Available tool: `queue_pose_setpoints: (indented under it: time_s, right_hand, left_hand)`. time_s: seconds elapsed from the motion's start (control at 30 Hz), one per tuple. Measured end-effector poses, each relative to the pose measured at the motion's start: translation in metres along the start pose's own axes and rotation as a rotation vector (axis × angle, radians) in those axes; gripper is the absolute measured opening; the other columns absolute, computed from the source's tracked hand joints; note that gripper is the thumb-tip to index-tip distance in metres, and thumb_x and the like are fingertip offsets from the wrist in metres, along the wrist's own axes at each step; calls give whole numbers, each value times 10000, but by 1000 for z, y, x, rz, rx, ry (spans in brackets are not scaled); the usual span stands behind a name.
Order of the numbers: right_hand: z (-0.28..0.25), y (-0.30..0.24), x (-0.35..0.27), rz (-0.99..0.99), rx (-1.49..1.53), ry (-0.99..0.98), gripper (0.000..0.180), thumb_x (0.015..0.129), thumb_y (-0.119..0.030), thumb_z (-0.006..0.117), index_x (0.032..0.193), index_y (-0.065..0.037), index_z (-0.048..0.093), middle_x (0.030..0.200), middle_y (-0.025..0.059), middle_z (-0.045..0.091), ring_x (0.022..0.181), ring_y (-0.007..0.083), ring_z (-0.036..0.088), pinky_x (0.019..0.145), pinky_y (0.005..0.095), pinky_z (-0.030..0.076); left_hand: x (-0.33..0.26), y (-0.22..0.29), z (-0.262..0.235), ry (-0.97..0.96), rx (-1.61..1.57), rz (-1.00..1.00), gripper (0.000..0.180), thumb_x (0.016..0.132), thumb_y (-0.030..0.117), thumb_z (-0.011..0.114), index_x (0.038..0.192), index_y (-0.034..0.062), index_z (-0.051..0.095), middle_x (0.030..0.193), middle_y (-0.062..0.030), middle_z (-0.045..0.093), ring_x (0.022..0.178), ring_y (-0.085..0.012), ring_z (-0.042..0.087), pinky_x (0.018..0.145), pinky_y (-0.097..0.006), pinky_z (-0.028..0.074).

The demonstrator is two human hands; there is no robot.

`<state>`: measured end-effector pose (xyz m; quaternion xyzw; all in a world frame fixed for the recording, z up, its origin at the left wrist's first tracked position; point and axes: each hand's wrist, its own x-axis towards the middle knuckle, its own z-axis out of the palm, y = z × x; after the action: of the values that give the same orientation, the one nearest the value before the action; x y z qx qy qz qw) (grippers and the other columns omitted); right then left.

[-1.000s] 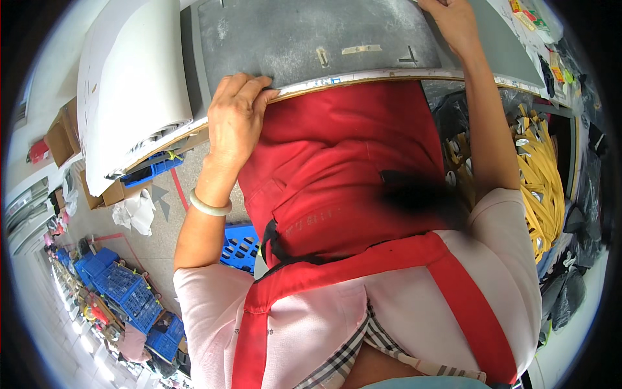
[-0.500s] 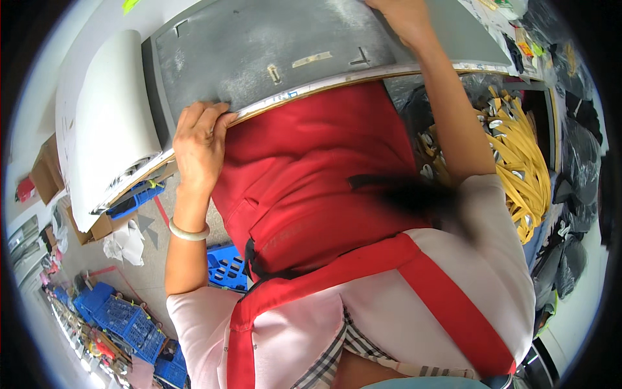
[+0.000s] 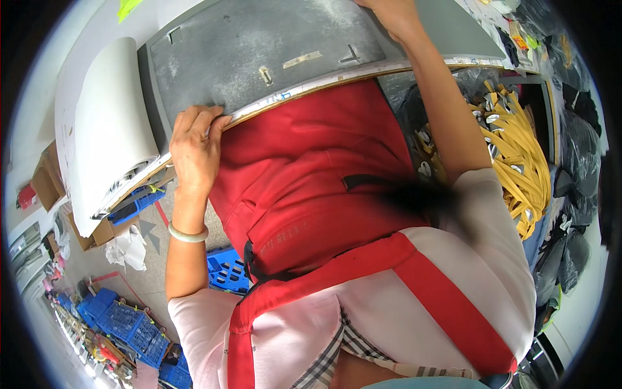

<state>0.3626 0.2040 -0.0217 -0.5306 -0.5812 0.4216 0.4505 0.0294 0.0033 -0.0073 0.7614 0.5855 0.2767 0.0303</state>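
Observation:
A dark grey board (image 3: 240, 52) with pale smudges, strips of tape and black corner marks lies on the worktable. My left hand (image 3: 196, 146) is at the board's near left edge, fingers curled and pressed together over the table rim (image 3: 272, 102). Whether a thin sheet is pinched there I cannot make out. On the far right part of the board is my right hand (image 3: 392, 18). Its fingertips are cut off by the top of the picture, so what they hold or touch is hidden.
Left of the board lies a roll of white sheet (image 3: 113, 107). Under the table at right hangs a bundle of yellow straps (image 3: 515, 152). Blue crates (image 3: 123, 321) and a cardboard box (image 3: 50, 175) stand on the left. My red apron (image 3: 311, 162) is close to the table edge.
The whole view has shifted slightly, so the board sits a little further left in it. Both hands keep nearly the same places on the board and table edge.

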Motion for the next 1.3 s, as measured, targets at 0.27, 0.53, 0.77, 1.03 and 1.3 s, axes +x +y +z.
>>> queue_pose_setpoints:
  time_s: [0.27,0.53,0.77,1.03,1.3]
  right_hand:
    - [5,-3,-14,-129,-257,64,225,925,-219,716,872,-4,678,738,43,665,693,105,584,653,290,463]
    - [5,-9,-23,-93,-264,73,209,933,-204,712,890,-1,688,744,29,666,694,97,576,646,281,457]
    - [-6,20,-8,-1,138,14,147,942,-132,701,876,-3,672,783,16,673,708,93,603,650,228,466]
    - [-7,24,-9,31,245,30,105,935,-108,706,881,-25,672,825,20,683,721,89,623,651,201,481]
    - [-1,-2,-32,-118,-298,52,147,911,-131,713,878,-8,639,748,52,661,671,114,593,636,272,472]
  left_hand:
    - [-3,-4,1,12,-6,15,170,801,90,793,950,45,724,907,-90,666,868,-299,630,774,-397,516]
    - [-2,-2,1,15,-3,10,174,794,89,794,945,43,719,907,-88,663,868,-298,630,774,-395,517]
    - [-2,-1,2,15,9,19,176,796,91,793,947,42,717,914,-83,663,869,-295,631,776,-392,520]
    - [-2,-1,2,15,10,18,167,803,90,789,949,45,720,912,-81,663,871,-296,631,773,-394,519]
    - [-5,-5,1,26,-2,2,169,814,115,784,952,43,717,925,-95,667,892,-314,630,788,-407,519]
